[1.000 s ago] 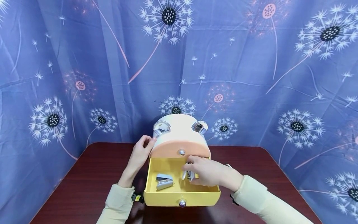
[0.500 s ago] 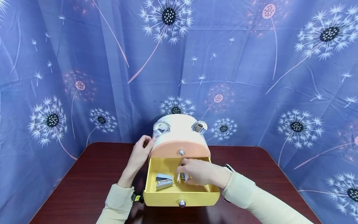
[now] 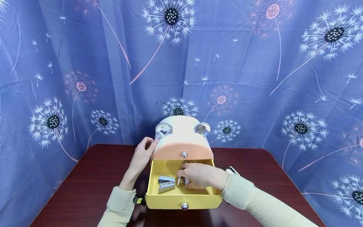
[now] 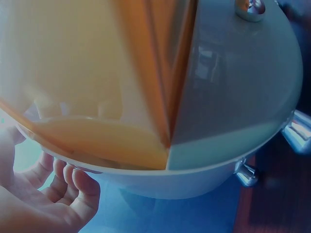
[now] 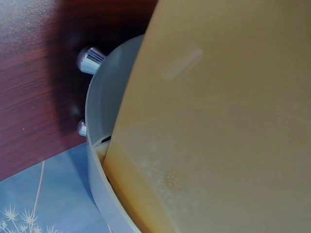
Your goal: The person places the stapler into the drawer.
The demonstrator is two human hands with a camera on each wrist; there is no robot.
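A white storage box point(image 3: 182, 126) with a peach upper drawer point(image 3: 170, 153) stands on the table, its yellow lower drawer point(image 3: 164, 202) pulled out. Inside lies a grey-blue stapler point(image 3: 166, 184), on the left. My right hand point(image 3: 199, 175) reaches into the drawer and grips a second, white stapler point(image 3: 179, 181), mostly hidden by the fingers. Against the box's left side rests my left hand point(image 3: 141, 155), fingers bent and touching the wall; the left wrist view shows the left hand point(image 4: 43, 194) at the rim. In the right wrist view the drawer's wall point(image 5: 233, 121) hides the right hand.
Two shiny round mirror-like eyes point(image 3: 164, 129) stick up from the box's top. Silver knobs point(image 3: 184, 206) project from the drawer fronts. A dark red-brown table point(image 3: 93, 183) lies below, with a blue dandelion-print curtain point(image 3: 241, 72) behind and at both sides.
My right hand has moved left within the drawer, carrying the white stapler close to the grey-blue one. The left hand has stayed still.
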